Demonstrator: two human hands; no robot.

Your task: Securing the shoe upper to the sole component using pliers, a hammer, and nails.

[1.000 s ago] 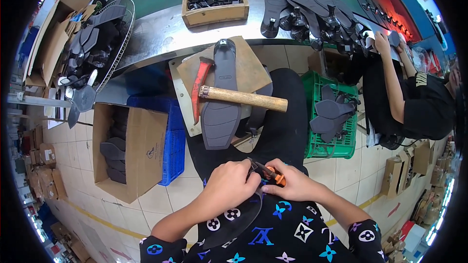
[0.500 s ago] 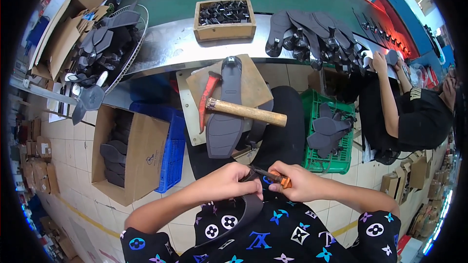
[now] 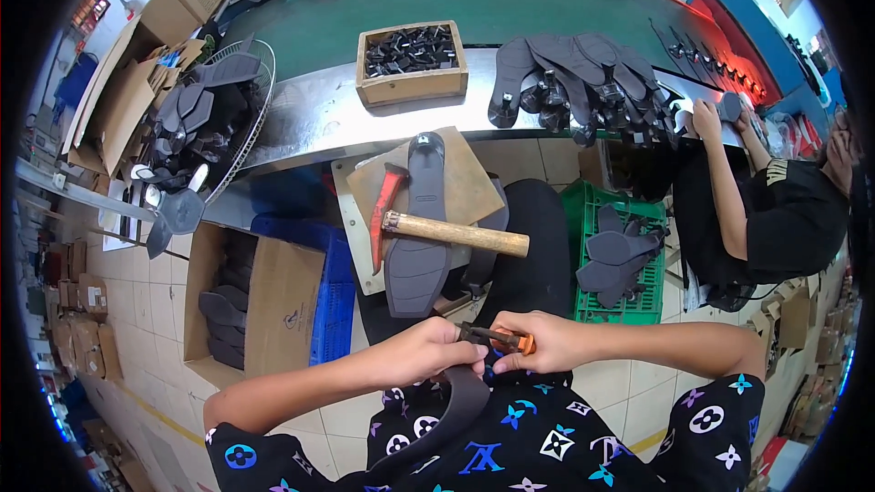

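Observation:
Low in front of my body, my left hand [image 3: 428, 347] is closed around the narrow end of a dark shoe sole [image 3: 462, 397], whose long part curves down against my shirt. My right hand [image 3: 547, 344] grips orange-handled pliers [image 3: 512, 342]. Their jaws meet the sole's end at my left fingers; the exact contact is too small to make out. Beyond my hands, another dark sole [image 3: 416, 275] lies on a tan board [image 3: 471, 176] over my lap. Across that sole rests a hammer [image 3: 460, 233] with a red head and wooden handle.
A wooden box [image 3: 415, 89] of small black pieces stands on the metal table edge [image 3: 310, 109], with heeled soles [image 3: 583, 73] piled to its right. At left are a wire basket [image 3: 270, 82] and a cardboard box [image 3: 287, 305]; at right, a green crate [image 3: 592, 310] and a co-worker [image 3: 793, 219].
The pliers have turned and their jaws now sit closer against the sole's end. My hands have drawn slightly nearer each other, and the whole view has shifted slightly.

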